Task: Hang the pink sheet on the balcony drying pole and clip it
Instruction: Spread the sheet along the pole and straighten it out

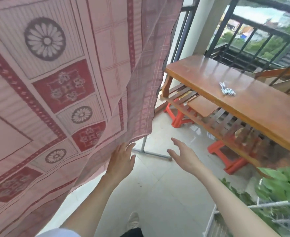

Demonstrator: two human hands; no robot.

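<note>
The pink sheet (pixel 58 86), patterned with flowers and red squares, hangs down over the left half of the view. Its upper edge and whatever holds it are out of frame. My left hand (pixel 121 159) is at the sheet's lower right edge, fingers spread and touching the cloth, not gripping it. To its right, my right hand (pixel 183 153) is open with fingers apart and clear of the sheet. Several metal clips (pixel 227 89) lie in a small pile on the wooden bench top (pixel 243 93). A grey metal rack foot (pixel 151 152) stands on the floor beneath the sheet's corner.
The long wooden bench runs along the right side with a slatted shelf under it and orange plastic stools (pixel 176 115) below. A black balcony railing (pixel 253 36) stands behind it. Green plants (pixel 282 185) and a white wire rack sit at lower right. The floor is pale tile.
</note>
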